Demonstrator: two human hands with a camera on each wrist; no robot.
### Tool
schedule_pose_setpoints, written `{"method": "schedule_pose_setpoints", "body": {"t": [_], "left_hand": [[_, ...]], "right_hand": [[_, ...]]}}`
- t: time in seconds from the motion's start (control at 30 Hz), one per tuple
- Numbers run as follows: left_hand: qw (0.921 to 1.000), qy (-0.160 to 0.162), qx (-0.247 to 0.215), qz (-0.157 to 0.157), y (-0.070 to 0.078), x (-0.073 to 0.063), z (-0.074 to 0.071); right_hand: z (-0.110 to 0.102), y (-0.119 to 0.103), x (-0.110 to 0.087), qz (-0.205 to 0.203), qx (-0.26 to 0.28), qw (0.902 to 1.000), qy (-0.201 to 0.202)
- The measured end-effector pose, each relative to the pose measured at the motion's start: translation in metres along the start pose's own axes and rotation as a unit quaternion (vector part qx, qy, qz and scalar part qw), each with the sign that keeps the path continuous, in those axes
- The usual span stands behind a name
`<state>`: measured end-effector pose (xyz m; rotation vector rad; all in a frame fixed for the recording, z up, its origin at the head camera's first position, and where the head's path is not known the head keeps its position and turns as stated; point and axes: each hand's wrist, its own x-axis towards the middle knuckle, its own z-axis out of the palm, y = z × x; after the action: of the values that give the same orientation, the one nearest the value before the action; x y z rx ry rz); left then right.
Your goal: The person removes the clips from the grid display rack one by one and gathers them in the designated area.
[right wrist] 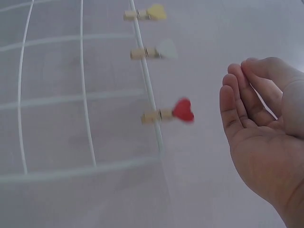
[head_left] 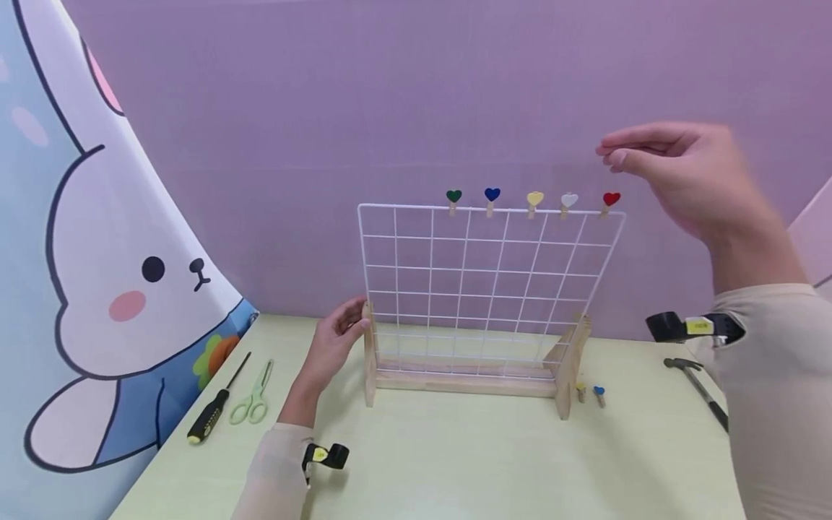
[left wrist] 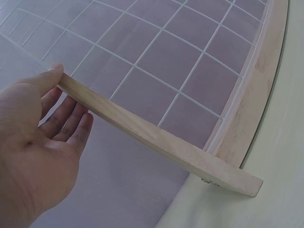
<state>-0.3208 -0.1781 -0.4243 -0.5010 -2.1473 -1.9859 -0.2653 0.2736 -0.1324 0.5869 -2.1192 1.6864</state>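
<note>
A white wire grid panel (head_left: 481, 282) stands upright in a wooden stand (head_left: 455, 383). My left hand (head_left: 334, 347) holds the top of the stand's left upright, the thumb on one side and the fingers behind, as the left wrist view shows on the wooden upright (left wrist: 142, 130). Along the grid's top wire sit small wooden clothespins with hearts: green (head_left: 453, 196), blue (head_left: 492, 194), yellow (head_left: 535, 199), white (head_left: 569, 201) and red (head_left: 611, 198). Up and right of the red-heart clothespin (right wrist: 183, 110), my right hand (head_left: 695, 173) is raised, fingers slightly bent, holding nothing.
Two more clothespins, yellow-heart (head_left: 581, 392) and blue-heart (head_left: 600, 396), lie right of the stand. A hammer (head_left: 702, 393) lies at the table's right. On the left are a screwdriver (head_left: 211, 412) and green scissors (head_left: 253, 401), beside a rabbit-print cloth (head_left: 130, 238).
</note>
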Motion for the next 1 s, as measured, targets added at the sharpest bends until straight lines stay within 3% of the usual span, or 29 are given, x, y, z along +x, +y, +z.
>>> {"method": "schedule_pose_setpoints", "body": {"t": [0.3, 0.53, 0.73, 1.0], "left_hand": [[1.0, -0.001, -0.001, 0.007, 0.001, 0.002, 0.002], [1.0, 0.001, -0.004, 0.004, 0.0, 0.002, 0.004], [1.0, 0.003, -0.002, 0.006, 0.0, 0.003, 0.006], [0.9999, 0.004, 0.003, 0.01, 0.001, 0.004, 0.009]], "right_hand": [[0.035, -0.006, 0.02, 0.021, -0.054, 0.9981, -0.022], [0.062, -0.005, 0.033, 0.009, 0.012, 0.9979, -0.063], [0.083, -0.008, 0.039, 0.014, -0.036, 0.9957, -0.084], [0.107, -0.006, 0.044, 0.022, -0.047, 0.9926, -0.11]]}}
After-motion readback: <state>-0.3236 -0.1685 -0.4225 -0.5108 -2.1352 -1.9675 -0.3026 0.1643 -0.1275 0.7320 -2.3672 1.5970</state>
